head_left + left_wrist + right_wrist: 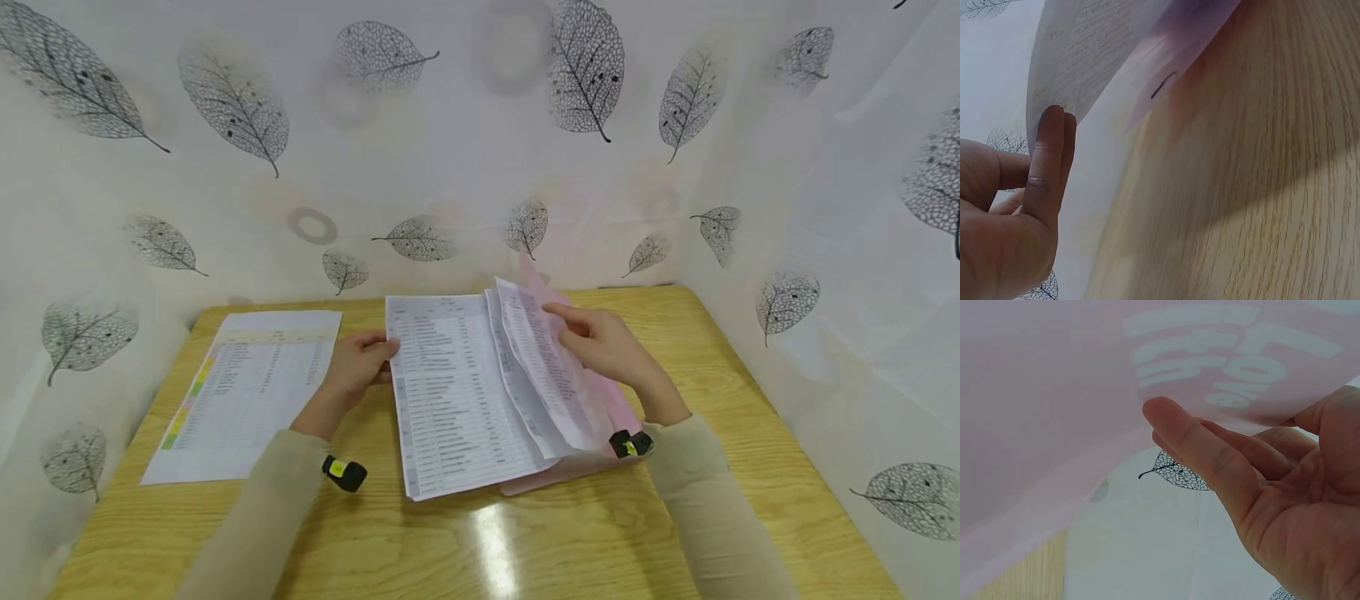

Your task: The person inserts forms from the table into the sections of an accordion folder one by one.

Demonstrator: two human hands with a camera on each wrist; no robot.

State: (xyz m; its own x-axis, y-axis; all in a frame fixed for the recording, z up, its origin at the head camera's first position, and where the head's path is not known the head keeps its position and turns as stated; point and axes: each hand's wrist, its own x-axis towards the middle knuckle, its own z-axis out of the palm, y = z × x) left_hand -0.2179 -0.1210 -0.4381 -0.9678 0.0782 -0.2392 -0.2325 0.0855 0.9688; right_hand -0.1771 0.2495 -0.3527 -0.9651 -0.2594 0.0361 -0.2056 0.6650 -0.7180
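Note:
My left hand [363,367] pinches the left edge of a stack of printed sheets [450,400], thumb in front and fingers behind. In the left wrist view, fingertips lie against the back of a sheet [1091,56]. To the right, several raised sheets [543,367] lean over, their pages fanned apart. My right hand [607,346] holds the outer edge of these pages along with a pink folder [615,404]. White lettering shows on the folder's pink cover [1054,425] in the right wrist view, where my fingers touch its outside.
Another printed sheet [255,392] with coloured strips at its left edge lies flat on the wooden table [450,550], left of my left hand. A white leaf-patterned curtain [465,167] closes off the back and sides.

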